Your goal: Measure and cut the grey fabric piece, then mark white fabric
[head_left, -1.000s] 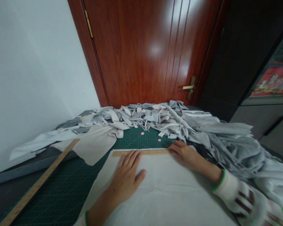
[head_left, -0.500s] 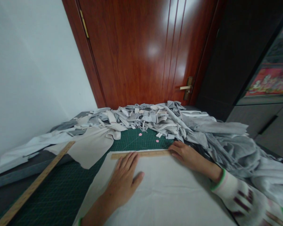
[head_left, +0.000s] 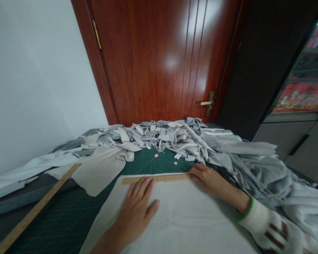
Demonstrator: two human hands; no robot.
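Observation:
A large pale cloth lies flat on a green cutting mat. Along its far edge rests a short wooden ruler. My left hand lies flat and open on the cloth, fingertips touching the ruler's left part. My right hand rests at the ruler's right end, fingers curled against it; whether they pinch anything is hidden.
A heap of grey and white fabric scraps fills the back of the table, with grey cloth bunched at the right. A long wooden ruler lies diagonally at left. Two pink dots sit on the mat. A brown door stands behind.
The view has tilted up slightly, so everything sits a little lower in the picture. Both hands and the ruler keep their places on the cloth.

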